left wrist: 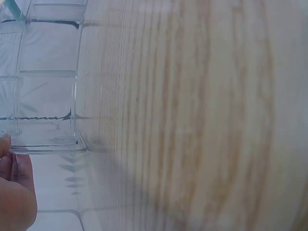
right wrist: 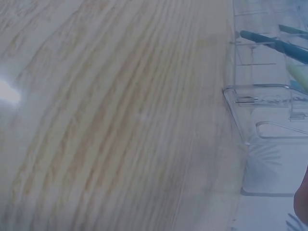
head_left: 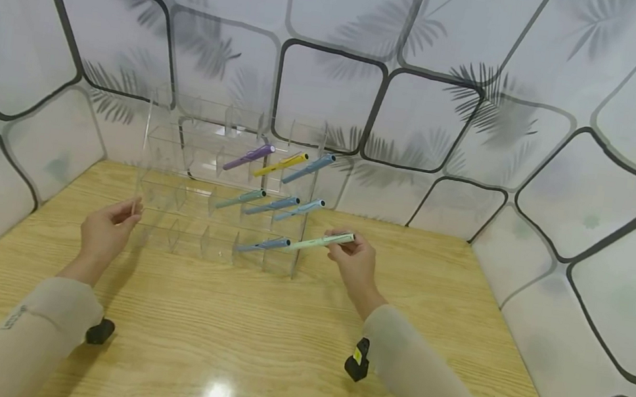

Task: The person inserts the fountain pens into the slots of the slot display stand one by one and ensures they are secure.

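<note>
A clear acrylic rack (head_left: pixel 192 211) with small compartments stands on the table. At its left side panel, my left hand (head_left: pixel 104 233) pinches the edge between thumb and fingers; the left wrist view shows that hand (left wrist: pixel 17 197) at the rack's corner. My right hand (head_left: pixel 356 268) holds a pale green pen (head_left: pixel 318 242) near its capped end, its other end at the bottom row's right compartment. Left of it lies a blue pen (head_left: pixel 263 245). The middle row holds a teal pen (head_left: pixel 241 198), a blue pen (head_left: pixel 272 206) and a light blue pen (head_left: pixel 299 211).
Higher up in the rack are a purple pen (head_left: pixel 248 158), a yellow pen (head_left: pixel 281 165) and another blue pen (head_left: pixel 309 169). The wooden table (head_left: pixel 205 337) extends toward me, and patterned fabric walls (head_left: pixel 330 101) enclose its back and sides.
</note>
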A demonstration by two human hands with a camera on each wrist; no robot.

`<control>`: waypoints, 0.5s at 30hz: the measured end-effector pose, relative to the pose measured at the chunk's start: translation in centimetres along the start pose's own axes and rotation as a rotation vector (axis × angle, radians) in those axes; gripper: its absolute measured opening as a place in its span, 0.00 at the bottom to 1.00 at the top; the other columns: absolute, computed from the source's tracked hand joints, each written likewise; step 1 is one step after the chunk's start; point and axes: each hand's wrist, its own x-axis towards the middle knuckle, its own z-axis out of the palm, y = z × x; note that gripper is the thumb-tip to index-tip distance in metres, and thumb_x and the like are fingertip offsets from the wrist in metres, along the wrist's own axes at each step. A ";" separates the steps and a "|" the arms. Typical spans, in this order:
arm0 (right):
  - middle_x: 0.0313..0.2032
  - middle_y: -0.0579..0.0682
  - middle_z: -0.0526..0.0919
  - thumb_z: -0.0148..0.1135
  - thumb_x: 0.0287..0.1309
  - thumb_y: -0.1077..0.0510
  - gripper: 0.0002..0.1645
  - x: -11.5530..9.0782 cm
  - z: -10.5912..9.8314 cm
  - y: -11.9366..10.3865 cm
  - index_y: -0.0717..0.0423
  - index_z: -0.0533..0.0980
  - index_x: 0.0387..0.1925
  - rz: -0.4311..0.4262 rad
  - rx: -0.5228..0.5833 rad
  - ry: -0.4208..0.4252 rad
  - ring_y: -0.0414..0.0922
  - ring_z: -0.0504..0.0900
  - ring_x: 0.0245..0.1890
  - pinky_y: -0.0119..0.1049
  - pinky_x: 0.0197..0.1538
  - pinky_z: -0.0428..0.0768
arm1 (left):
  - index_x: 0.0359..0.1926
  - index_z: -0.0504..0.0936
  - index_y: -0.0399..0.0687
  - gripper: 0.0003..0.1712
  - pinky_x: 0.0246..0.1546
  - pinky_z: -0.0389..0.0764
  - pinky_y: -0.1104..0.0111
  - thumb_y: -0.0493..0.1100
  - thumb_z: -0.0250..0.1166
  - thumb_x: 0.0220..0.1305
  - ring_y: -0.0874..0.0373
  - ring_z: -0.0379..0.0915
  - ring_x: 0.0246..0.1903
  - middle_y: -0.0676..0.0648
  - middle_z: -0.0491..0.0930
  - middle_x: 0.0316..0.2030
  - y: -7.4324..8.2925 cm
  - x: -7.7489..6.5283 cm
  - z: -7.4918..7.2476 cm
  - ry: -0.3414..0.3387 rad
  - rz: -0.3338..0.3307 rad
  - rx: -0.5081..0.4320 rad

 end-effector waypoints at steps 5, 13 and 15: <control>0.43 0.57 0.84 0.62 0.57 0.71 0.12 -0.3 0.7 0.7 0.66 0.78 0.44 -0.014 -0.019 -0.024 0.49 0.82 0.40 0.32 0.38 0.82 | 0.57 0.76 0.36 0.20 0.38 0.75 0.79 0.37 0.62 0.66 0.89 0.58 0.29 0.35 0.80 0.46 0.1 0.0 0.0 -0.003 -0.002 0.009; 0.43 0.56 0.82 0.63 0.58 0.70 0.13 -0.9 1.9 0.7 0.68 0.78 0.46 0.008 -0.044 -0.098 0.49 0.82 0.44 0.33 0.43 0.81 | 0.58 0.76 0.36 0.20 0.29 0.66 0.90 0.36 0.62 0.65 0.89 0.59 0.29 0.35 0.79 0.46 -0.1 0.1 0.1 -0.001 0.000 -0.026; 0.43 0.58 0.82 0.63 0.57 0.70 0.13 -1.2 2.2 0.0 0.69 0.78 0.45 0.009 -0.055 -0.109 0.52 0.81 0.44 0.34 0.45 0.81 | 0.57 0.76 0.36 0.20 0.29 0.66 0.90 0.36 0.62 0.65 0.89 0.59 0.29 0.35 0.79 0.46 -0.1 0.1 0.1 0.003 0.005 -0.032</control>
